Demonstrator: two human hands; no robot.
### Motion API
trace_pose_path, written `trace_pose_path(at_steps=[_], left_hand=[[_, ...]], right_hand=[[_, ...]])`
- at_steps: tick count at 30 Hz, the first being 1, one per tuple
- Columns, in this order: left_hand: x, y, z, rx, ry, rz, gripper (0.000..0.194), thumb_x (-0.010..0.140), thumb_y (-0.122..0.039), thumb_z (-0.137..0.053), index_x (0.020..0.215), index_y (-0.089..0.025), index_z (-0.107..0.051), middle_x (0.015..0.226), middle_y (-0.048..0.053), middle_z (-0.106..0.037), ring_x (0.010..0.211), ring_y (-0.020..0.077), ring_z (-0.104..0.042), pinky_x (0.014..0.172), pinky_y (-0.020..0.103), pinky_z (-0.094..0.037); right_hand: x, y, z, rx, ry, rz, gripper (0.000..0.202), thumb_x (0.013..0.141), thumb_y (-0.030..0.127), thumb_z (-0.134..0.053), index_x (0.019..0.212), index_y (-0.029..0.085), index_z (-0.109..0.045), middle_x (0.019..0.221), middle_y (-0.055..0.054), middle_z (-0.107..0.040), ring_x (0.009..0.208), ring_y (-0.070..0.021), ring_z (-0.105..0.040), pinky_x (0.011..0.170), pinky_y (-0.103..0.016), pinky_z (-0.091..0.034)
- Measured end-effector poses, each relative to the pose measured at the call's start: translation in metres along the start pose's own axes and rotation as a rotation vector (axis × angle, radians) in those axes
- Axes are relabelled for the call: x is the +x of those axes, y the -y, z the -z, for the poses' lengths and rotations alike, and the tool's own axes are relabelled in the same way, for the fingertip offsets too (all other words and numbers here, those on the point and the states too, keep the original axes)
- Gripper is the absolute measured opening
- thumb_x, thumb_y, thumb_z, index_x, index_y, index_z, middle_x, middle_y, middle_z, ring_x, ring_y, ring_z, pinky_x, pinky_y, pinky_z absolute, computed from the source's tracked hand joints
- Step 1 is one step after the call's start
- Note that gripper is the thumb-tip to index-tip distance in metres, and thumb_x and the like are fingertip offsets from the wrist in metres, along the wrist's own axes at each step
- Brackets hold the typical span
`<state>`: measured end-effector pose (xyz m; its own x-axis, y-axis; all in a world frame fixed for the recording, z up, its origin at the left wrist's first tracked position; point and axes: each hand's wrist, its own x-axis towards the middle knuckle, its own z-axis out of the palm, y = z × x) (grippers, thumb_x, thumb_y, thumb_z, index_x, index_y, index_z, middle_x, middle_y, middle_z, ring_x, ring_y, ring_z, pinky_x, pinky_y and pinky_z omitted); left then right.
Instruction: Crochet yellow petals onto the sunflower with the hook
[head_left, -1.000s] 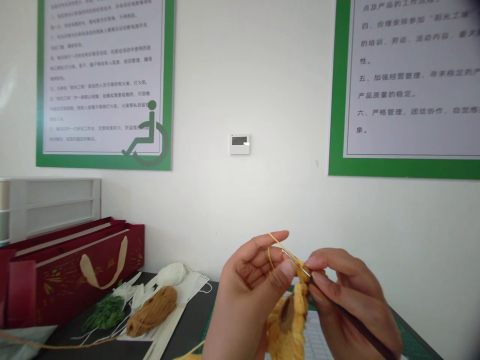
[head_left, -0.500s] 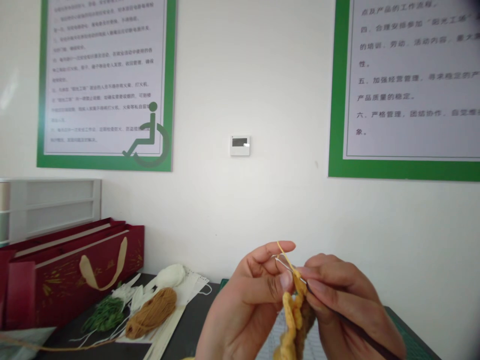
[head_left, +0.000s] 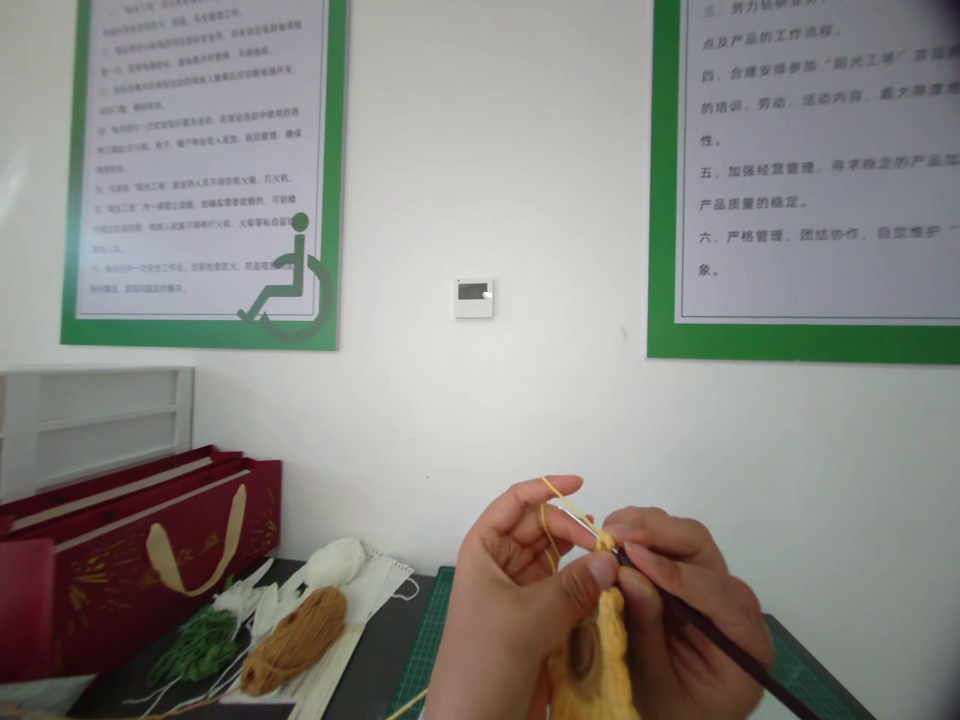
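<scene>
My left hand (head_left: 517,590) pinches the top of a yellow crocheted piece (head_left: 613,640), its index finger stretched out with yellow yarn (head_left: 562,496) looped over it. Closed round a crochet hook (head_left: 712,630) with a dark handle is my right hand (head_left: 682,600). The hook's thin metal tip points up and left through the yellow stitches, beside the left fingers. Both hands nearly touch at the piece, whose lower part runs out of the bottom of the view.
Brown yarn (head_left: 296,640), green yarn (head_left: 196,645) and white yarn (head_left: 335,562) lie on the dark table at the left, by red gift bags (head_left: 165,560). A green cutting mat (head_left: 426,640) lies under the hands. Two green-framed posters and a white wall device (head_left: 473,299) hang behind.
The yellow piece has turned between my hands and shows a rounder opening. The hook has slid further through the stitches. The view has shifted slightly, uncovering more of the cutting mat.
</scene>
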<state>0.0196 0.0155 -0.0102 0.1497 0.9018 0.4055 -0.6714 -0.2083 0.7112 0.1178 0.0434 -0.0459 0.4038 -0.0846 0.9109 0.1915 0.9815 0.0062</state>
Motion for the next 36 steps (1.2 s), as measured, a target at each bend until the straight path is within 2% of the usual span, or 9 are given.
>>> trace_pose_path(at_steps=[8, 10, 13, 15, 18, 23, 28, 30, 36], left_hand=[[-0.004, 0.002, -0.005, 0.065, -0.097, -0.092, 0.045, 0.059, -0.013, -0.094, 0.1, -0.017, -0.076, 0.068, 0.0, -0.072, 0.065, 0.0133, -0.068, 0.067, 0.023, -0.056], [-0.005, 0.003, -0.007, 0.089, -0.107, -0.119, 0.042, 0.062, -0.012, -0.091, 0.101, -0.016, -0.075, 0.069, 0.001, -0.073, 0.07, 0.0158, -0.07, 0.072, 0.026, -0.056], [-0.006, 0.003, -0.009, 0.154, -0.103, -0.147, 0.04, 0.066, -0.011, -0.087, 0.102, -0.016, -0.073, 0.07, 0.001, -0.074, 0.075, 0.0173, -0.071, 0.076, 0.027, -0.056], [-0.006, 0.002, -0.009, 0.223, -0.111, -0.186, 0.04, 0.067, -0.011, -0.086, 0.104, -0.017, -0.072, 0.071, 0.001, -0.074, 0.075, 0.0172, -0.07, 0.078, 0.028, -0.055], [-0.006, 0.0, -0.007, 0.329, -0.15, -0.272, 0.041, 0.069, -0.013, -0.084, 0.107, -0.019, -0.071, 0.073, 0.0, -0.073, 0.076, 0.0175, -0.069, 0.08, 0.03, -0.054], [-0.007, -0.002, -0.004, 0.515, -0.228, -0.322, 0.034, 0.073, -0.016, -0.082, 0.106, -0.021, -0.072, 0.075, 0.001, -0.073, 0.079, 0.0195, -0.068, 0.086, 0.033, -0.052], [-0.008, -0.004, -0.004, 0.578, -0.21, -0.335, 0.026, 0.073, -0.011, -0.08, 0.096, -0.021, -0.075, 0.072, 0.0, -0.073, 0.083, 0.0204, -0.069, 0.102, 0.039, -0.047], [-0.008, -0.006, -0.003, 0.523, -0.166, -0.299, 0.026, 0.071, -0.01, -0.081, 0.095, -0.02, -0.075, 0.07, 0.0, -0.073, 0.077, 0.0188, -0.068, 0.095, 0.037, -0.051], [-0.005, -0.013, 0.002, 0.298, -0.06, -0.157, 0.028, 0.065, -0.008, -0.086, 0.09, -0.018, -0.078, 0.069, 0.0, -0.071, 0.067, 0.0118, -0.063, 0.066, 0.022, -0.052]], right_hand=[[-0.009, -0.009, 0.0, 0.106, -0.002, -0.101, 0.023, 0.086, 0.006, -0.063, 0.097, 0.025, -0.069, 0.1, -0.004, -0.06, 0.089, -0.0211, -0.066, 0.072, -0.041, -0.061], [-0.008, -0.013, 0.003, 0.022, -0.024, 0.002, 0.028, 0.084, 0.002, -0.063, 0.097, 0.026, -0.069, 0.097, -0.003, -0.059, 0.087, -0.0208, -0.064, 0.071, -0.042, -0.058], [0.0, -0.013, 0.008, -0.256, 0.007, 0.31, 0.036, 0.074, -0.005, -0.068, 0.096, 0.024, -0.072, 0.09, -0.002, -0.063, 0.08, -0.0189, -0.062, 0.063, -0.036, -0.051], [0.006, -0.008, 0.014, -0.35, 0.061, 0.375, 0.033, 0.073, -0.005, -0.068, 0.094, 0.021, -0.072, 0.085, -0.002, -0.066, 0.074, -0.0174, -0.061, 0.064, -0.037, -0.048], [0.015, -0.002, 0.025, -0.329, 0.219, 0.336, 0.028, 0.078, 0.001, -0.065, 0.1, 0.018, -0.07, 0.086, -0.004, -0.069, 0.074, -0.0193, -0.064, 0.069, -0.041, -0.05], [0.023, 0.003, 0.036, -0.256, 0.33, 0.139, 0.026, 0.084, 0.005, -0.061, 0.105, 0.019, -0.068, 0.085, -0.004, -0.069, 0.079, -0.0214, -0.064, 0.074, -0.043, -0.051], [0.027, 0.013, 0.03, -0.176, 0.251, -0.139, 0.01, 0.096, 0.014, -0.055, 0.098, 0.021, -0.062, 0.074, -0.001, -0.063, 0.073, -0.0167, -0.062, 0.063, -0.03, -0.049], [0.028, 0.014, 0.029, -0.176, 0.225, -0.257, 0.006, 0.098, 0.021, -0.056, 0.095, 0.021, -0.062, 0.074, -0.001, -0.062, 0.07, -0.0149, -0.06, 0.061, -0.027, -0.048], [0.029, 0.003, 0.027, 0.118, 0.167, -0.679, 0.025, 0.098, 0.034, -0.057, 0.078, 0.02, -0.062, 0.066, 0.0, -0.055, 0.061, -0.0139, -0.052, 0.058, -0.027, -0.046]])
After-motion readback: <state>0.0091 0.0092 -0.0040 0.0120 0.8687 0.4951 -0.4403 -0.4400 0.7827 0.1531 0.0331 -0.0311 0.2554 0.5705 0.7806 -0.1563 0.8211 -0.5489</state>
